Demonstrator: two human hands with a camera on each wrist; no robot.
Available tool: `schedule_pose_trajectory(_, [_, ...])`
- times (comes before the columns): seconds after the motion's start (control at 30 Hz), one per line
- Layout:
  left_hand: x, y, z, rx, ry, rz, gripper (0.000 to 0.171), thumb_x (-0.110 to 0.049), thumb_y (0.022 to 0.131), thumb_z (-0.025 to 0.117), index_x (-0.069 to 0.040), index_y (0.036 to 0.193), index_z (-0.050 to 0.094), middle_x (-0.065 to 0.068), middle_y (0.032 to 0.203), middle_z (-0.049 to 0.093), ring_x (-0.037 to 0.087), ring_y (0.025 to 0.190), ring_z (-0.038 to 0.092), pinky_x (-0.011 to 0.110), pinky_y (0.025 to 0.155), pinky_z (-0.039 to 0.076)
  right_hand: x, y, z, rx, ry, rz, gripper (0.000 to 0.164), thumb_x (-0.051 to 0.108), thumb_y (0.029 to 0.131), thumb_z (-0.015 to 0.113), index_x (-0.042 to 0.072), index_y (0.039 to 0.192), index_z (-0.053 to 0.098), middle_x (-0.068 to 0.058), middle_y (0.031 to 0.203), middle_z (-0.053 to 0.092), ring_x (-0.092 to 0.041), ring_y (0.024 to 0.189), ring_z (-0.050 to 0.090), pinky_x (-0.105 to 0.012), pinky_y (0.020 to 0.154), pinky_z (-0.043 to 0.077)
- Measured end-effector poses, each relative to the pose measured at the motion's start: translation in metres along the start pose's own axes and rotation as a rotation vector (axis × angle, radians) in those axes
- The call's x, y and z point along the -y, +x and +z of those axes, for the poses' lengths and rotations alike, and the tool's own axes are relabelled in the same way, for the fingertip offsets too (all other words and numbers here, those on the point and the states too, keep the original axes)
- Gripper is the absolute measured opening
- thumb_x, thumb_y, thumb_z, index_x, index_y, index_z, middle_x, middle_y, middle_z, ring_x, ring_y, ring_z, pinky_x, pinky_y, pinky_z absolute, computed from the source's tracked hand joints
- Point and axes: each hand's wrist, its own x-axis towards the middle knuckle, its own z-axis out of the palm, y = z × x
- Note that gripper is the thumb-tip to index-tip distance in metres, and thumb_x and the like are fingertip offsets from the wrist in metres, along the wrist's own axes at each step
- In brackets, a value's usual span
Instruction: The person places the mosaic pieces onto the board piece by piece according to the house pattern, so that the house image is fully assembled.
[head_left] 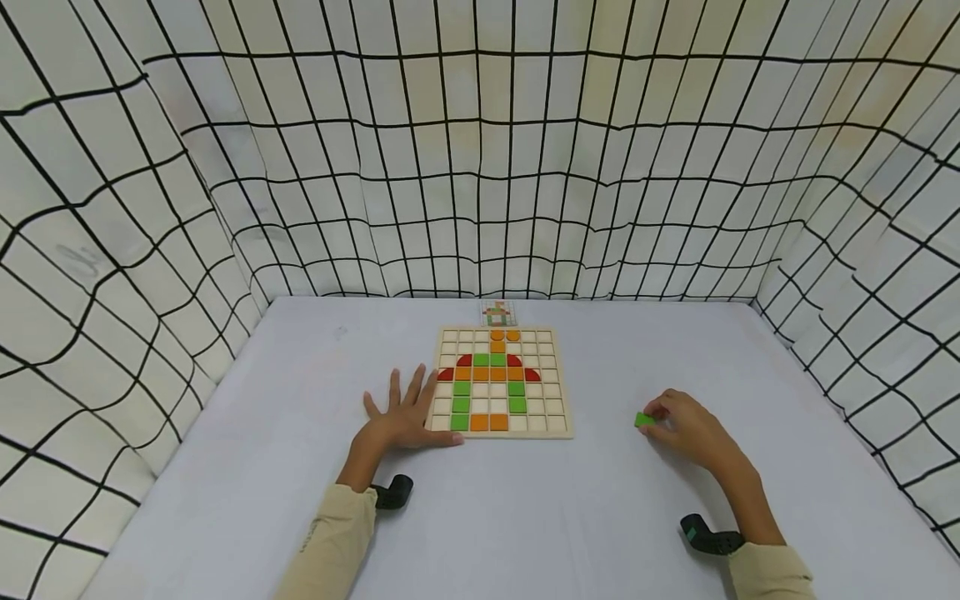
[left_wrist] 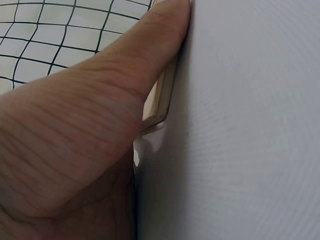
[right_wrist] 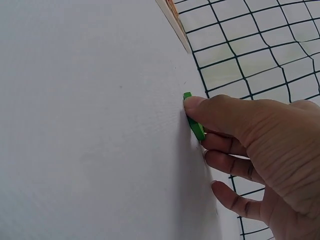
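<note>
A wooden grid board [head_left: 558, 400] lies in the middle of the table in the head view, with red, orange and green pieces set in its cells. My left hand [head_left: 405, 421] spreads at the board's left front corner, its fingers straight and the thumb along the front edge. In the left wrist view the thumb [left_wrist: 145, 50] lies over the board's edge [left_wrist: 160, 102]. Off to the right of the board, my right hand [head_left: 686, 423] pinches a green square tile [head_left: 642, 419] between thumb and fingers. The right wrist view shows that tile edge-on, close over the table.
Behind the board lies a small pattern card [head_left: 498, 314] with a coloured figure. A white cloth covers the table [head_left: 600, 517]. Black-lined grid walls [head_left: 495, 200] rise at the back and both sides. Each wrist wears a black camera mount [head_left: 708, 537].
</note>
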Motion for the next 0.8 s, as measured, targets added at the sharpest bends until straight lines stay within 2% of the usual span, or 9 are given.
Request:
schedule_pose_trajectory(0.37, [0.001, -0.001, 0.000, -0.006, 0.010, 0.007, 0.122, -0.075, 0.073, 0.065, -0.017, 0.159, 0.001, 0.011, 0.165, -0.011, 0.045, 0.147, -0.023, 0.079, 0.102, -0.012, 0.007, 0.012, 0.009, 0.024, 0.032, -0.060, 0.019, 0.024, 0.083, 0.078, 0.011, 0.093, 0.068, 0.005, 0.089, 0.064, -0.013, 0.086, 0.061, -0.034, 0.077, 0.052])
schedule_pose_trajectory(0.6, [0.001, -0.001, 0.000, -0.005, 0.002, 0.003, 0.122, -0.074, 0.073, 0.066, -0.017, 0.159, 0.002, 0.011, 0.165, -0.011, 0.045, 0.147, -0.023, 0.079, 0.102, -0.012, 0.029, 0.029, 0.019, 0.049, 0.074, -0.100, 0.020, 0.024, 0.083, 0.078, 0.011, 0.094, 0.068, 0.005, 0.091, 0.065, -0.013, 0.088, 0.061, -0.034, 0.079, 0.053])
schedule_pose_trajectory(0.8, [0.002, 0.001, 0.002, -0.004, 0.008, -0.001, 0.122, -0.075, 0.073, 0.066, -0.017, 0.159, 0.001, 0.010, 0.165, -0.011, 0.044, 0.147, -0.023, 0.079, 0.102, -0.013, 0.056, 0.046, 0.028, 0.078, 0.114, -0.170, 0.018, 0.023, 0.083, 0.078, 0.013, 0.094, 0.068, 0.007, 0.091, 0.064, -0.011, 0.088, 0.060, -0.032, 0.079, 0.053])
